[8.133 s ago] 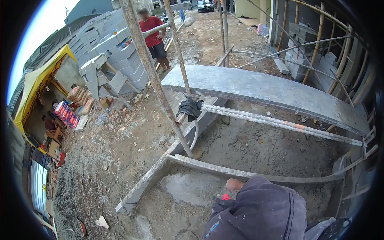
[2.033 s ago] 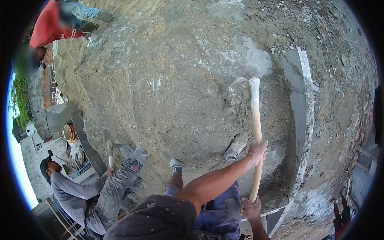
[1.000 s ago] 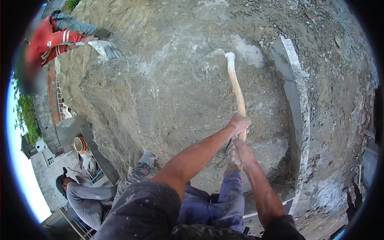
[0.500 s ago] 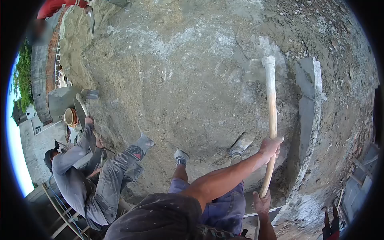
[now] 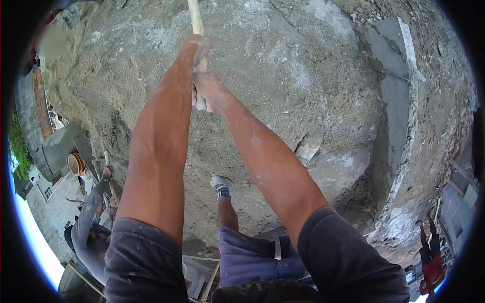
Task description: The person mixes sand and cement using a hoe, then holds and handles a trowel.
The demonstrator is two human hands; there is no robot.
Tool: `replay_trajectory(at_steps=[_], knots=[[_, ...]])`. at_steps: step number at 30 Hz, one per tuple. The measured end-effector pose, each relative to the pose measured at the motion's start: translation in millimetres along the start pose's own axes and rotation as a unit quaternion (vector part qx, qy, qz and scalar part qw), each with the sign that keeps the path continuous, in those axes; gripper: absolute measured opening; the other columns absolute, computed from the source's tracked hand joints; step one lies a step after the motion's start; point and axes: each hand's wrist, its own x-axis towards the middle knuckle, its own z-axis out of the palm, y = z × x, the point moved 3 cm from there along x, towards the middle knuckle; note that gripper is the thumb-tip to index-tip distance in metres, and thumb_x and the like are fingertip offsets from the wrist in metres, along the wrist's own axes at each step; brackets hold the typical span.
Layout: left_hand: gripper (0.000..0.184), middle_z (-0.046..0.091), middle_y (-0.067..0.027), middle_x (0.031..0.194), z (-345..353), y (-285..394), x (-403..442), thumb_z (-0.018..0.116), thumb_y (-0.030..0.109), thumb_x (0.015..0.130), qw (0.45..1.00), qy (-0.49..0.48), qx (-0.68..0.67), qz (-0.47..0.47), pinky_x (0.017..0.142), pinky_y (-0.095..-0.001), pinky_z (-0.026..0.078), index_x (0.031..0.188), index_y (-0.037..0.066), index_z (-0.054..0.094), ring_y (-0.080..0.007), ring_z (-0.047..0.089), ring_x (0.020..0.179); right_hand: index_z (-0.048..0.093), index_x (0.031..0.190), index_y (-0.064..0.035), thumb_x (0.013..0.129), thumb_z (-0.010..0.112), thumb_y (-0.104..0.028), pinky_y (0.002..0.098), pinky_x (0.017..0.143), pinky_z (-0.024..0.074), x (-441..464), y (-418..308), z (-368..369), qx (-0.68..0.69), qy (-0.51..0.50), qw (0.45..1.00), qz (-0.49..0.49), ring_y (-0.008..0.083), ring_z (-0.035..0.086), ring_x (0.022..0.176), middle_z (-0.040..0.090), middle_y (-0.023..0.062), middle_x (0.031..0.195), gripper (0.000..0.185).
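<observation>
A pale wooden handle (image 5: 195, 17) runs out of view at the top edge, so its tool head is hidden. Both arms stretch forward over the rough grey mix or soil (image 5: 252, 126). My left hand (image 5: 197, 48) is closed round the handle. Just below it, my right hand (image 5: 208, 90) wraps the handle near its butt end, which pokes out under the fingers. My socked foot (image 5: 221, 183) is planted in the grey ground, and the other foot (image 5: 308, 150) shows partly beyond my right forearm.
A low concrete slab edge (image 5: 396, 96) curves along the right. At the left, a co-worker in a grey sleeve (image 5: 88, 217) grips another handle, near stacked buckets (image 5: 76, 164). Another person (image 5: 432, 262) stands at the lower right. Part of a red-clad person shows at the upper left.
The handle has swung from the right toward the upper left, with both arms now extended. My right hand has come up close below my left. The view has shifted, and the grey-sleeved co-worker appears lower.
</observation>
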Motion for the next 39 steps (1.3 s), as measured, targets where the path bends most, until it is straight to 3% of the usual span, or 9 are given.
replay_trajectory(at_steps=[8,13,16,18,22,26,29,36,39], knots=[[0.023,0.07,-0.0056,0.074,99,77,-93,0.055,0.029,0.081,0.996,-0.064,0.004,0.056,0.066,-0.0327,0.054,0.072,0.018,0.073,-0.022,0.069,0.071,0.05,0.079,-0.006,0.088,0.061,-0.02,0.0283,0.034,0.0385,-127,26,-81,0.138,0.032,0.985,0.097,0.0119,0.047,0.044,0.047,0.0008,0.06,0.02],[0.021,0.069,-0.0087,0.071,148,147,-199,0.056,0.022,0.079,0.981,-0.135,-0.123,0.066,0.06,-0.0325,0.053,0.068,0.01,0.07,-0.0214,0.068,0.066,0.05,0.081,-0.0061,0.088,0.062,-0.02,0.0266,0.035,0.0392,-266,14,-119,0.061,0.117,0.984,0.119,0.0113,0.047,0.045,0.048,0.0006,0.061,0.02],[0.016,0.064,-0.0102,0.066,171,190,-290,0.065,0.016,0.077,0.855,-0.196,-0.472,-0.084,0.051,-0.0346,0.051,0.07,0.002,0.063,-0.0214,0.065,0.059,0.051,0.082,-0.0056,0.087,0.063,-0.021,0.0273,0.036,0.0397,-354,14,-146,0.067,0.172,0.978,0.093,0.0123,0.048,0.046,0.049,0.0024,0.064,0.02],[0.014,0.056,-0.005,0.069,196,222,-330,0.067,0.016,0.081,0.758,-0.307,-0.561,-0.128,0.052,-0.0333,0.049,0.079,0.004,0.06,-0.017,0.059,0.06,0.051,0.087,-0.005,0.087,0.063,-0.02,0.0275,0.036,0.04,-418,17,-164,0.076,0.208,0.968,0.115,0.0124,0.049,0.046,0.049,0.0028,0.064,0.019],[0.023,0.052,0.0006,0.065,251,266,-344,0.071,0.027,0.08,0.622,-0.297,-0.687,-0.229,0.049,-0.0327,0.045,0.08,0.009,0.056,-0.0141,0.052,0.053,0.047,0.086,-0.0073,0.084,0.063,-0.016,0.0283,0.037,0.0425,-517,88,-180,0.051,0.292,0.952,0.08,0.0136,0.05,0.046,0.049,0.0023,0.063,0.019],[0.026,0.052,0.0018,0.065,280,254,-407,0.07,0.03,0.082,0.659,-0.324,-0.64,-0.224,0.046,-0.0312,0.041,0.076,0.011,0.054,-0.0115,0.05,0.052,0.046,0.085,-0.0057,0.082,0.064,-0.009,0.0298,0.038,0.0431,-549,139,-188,-0.103,0.322,0.937,0.091,0.013,0.052,0.046,0.053,0.0057,0.064,0.018],[0.026,0.048,0.0019,0.067,258,232,-403,0.069,0.03,0.083,0.665,-0.334,-0.634,-0.21,0.044,-0.0304,0.039,0.078,0.011,0.053,-0.0108,0.046,0.052,0.047,0.081,-0.0067,0.082,0.063,-0.007,0.0278,0.037,0.0409,-534,168,-218,-0.311,0.329,0.89,-0.058,0.0102,0.05,0.043,0.053,0.0039,0.057,0.016],[0.029,0.051,-0.0037,0.067,46,242,-221,0.068,0.023,0.084,0.764,-0.081,-0.639,0.036,0.042,-0.0285,0.041,0.088,0.001,0.048,-0.0124,0.049,0.051,0.049,0.081,-0.0052,0.082,0.061,-0.006,0.0293,0.038,0.0392,-306,25,-158,-0.145,0.174,0.972,-0.068,0.0108,0.046,0.04,0.049,0.0026,0.05,0.012],[0.042,0.06,-0.0149,0.071,-24,230,-98,0.068,0.026,0.082,0.891,0.121,-0.411,0.15,0.056,-0.036,0.05,0.097,-0.01,0.053,-0.0218,0.062,0.062,0.044,0.095,-0.0081,0.082,0.062,-0.007,0.0292,0.038,0.0398,-187,-65,-98,0.08,0.03,0.993,-0.084,0.0137,0.046,0.045,0.046,0.0028,0.063,0.022]])
